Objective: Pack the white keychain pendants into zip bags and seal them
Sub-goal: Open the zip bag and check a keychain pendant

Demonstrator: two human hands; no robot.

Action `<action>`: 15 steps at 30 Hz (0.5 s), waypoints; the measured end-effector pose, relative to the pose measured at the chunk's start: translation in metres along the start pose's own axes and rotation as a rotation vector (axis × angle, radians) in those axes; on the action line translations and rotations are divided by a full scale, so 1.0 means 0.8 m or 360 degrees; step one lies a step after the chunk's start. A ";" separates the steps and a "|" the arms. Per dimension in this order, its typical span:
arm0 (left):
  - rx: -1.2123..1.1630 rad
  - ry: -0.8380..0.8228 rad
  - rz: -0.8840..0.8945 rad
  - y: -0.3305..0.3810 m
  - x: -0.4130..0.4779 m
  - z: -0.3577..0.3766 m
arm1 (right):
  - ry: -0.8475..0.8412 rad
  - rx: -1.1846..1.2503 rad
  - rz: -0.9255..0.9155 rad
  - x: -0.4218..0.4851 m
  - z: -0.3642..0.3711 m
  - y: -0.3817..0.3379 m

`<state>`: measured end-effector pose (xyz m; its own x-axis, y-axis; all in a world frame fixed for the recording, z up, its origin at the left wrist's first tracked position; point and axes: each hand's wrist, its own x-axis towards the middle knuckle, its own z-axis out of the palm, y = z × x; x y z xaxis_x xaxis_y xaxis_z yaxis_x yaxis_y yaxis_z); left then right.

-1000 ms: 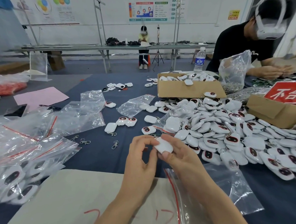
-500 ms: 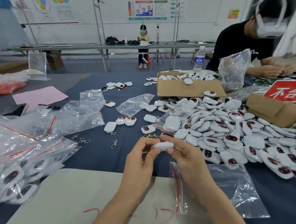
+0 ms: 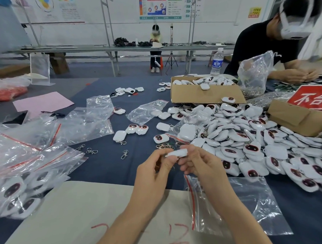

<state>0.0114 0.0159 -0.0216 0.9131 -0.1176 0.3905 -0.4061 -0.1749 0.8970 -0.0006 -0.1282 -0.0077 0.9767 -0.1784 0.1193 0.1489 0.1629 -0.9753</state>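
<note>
Both hands hold one white keychain pendant [image 3: 177, 152] edge-on above the blue table. My left hand [image 3: 154, 171] pinches its left end, and my right hand [image 3: 202, 165] pinches its right end. An empty zip bag [image 3: 245, 203] with a red seal strip lies flat under my right forearm. A big pile of white pendants [image 3: 256, 143] covers the table to the right. Filled zip bags [image 3: 17, 186] are heaped at the left edge.
An open cardboard box [image 3: 205, 94] of pendants stands behind the pile. Loose metal clasps [image 3: 91, 151] and empty bags [image 3: 87, 123] lie left of centre. A beige sheet [image 3: 98, 211] lies in front. Another person works at the far right, beside a red sign [image 3: 310, 98].
The pendant has turned from flat to edge-on between my fingers, and both hands have shifted slightly. The bag under my right forearm lies as before.
</note>
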 end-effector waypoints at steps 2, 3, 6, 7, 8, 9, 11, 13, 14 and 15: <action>0.0056 0.0075 -0.0023 -0.003 -0.001 0.001 | 0.0013 -0.0085 0.0004 0.001 0.003 0.000; 0.0072 0.0100 -0.0043 -0.003 -0.001 0.000 | 0.0013 -0.0132 0.0004 0.001 0.004 0.001; 0.0092 0.0092 -0.0068 -0.006 0.000 0.001 | 0.0035 -0.0217 0.0022 0.002 0.003 0.002; 0.0095 0.0084 -0.0068 -0.006 0.000 0.001 | 0.0036 -0.0229 0.0030 0.002 0.002 0.001; 0.0094 0.0080 -0.0070 -0.007 0.000 0.001 | 0.0029 -0.0235 0.0034 0.002 0.001 0.000; 0.0084 0.0087 -0.0077 -0.006 0.000 0.001 | 0.0018 -0.0242 0.0032 0.001 0.001 -0.001; 0.0056 0.0109 -0.0088 -0.004 0.001 0.001 | 0.0010 -0.0286 -0.0017 -0.001 0.000 -0.003; 0.0031 0.0108 -0.0110 -0.001 0.002 -0.001 | 0.0034 -0.0459 -0.0118 -0.004 -0.005 -0.001; 0.0035 0.0086 -0.0136 0.000 0.002 -0.004 | 0.0036 -0.0593 -0.0167 -0.005 -0.009 -0.002; 0.0068 0.0039 -0.0164 0.000 0.003 -0.008 | 0.0025 -0.0735 -0.0206 -0.007 -0.014 -0.002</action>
<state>0.0142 0.0216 -0.0192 0.9504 -0.0734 0.3022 -0.3110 -0.2261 0.9231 -0.0078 -0.1387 -0.0086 0.9516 -0.1842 0.2461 0.1815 -0.3091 -0.9335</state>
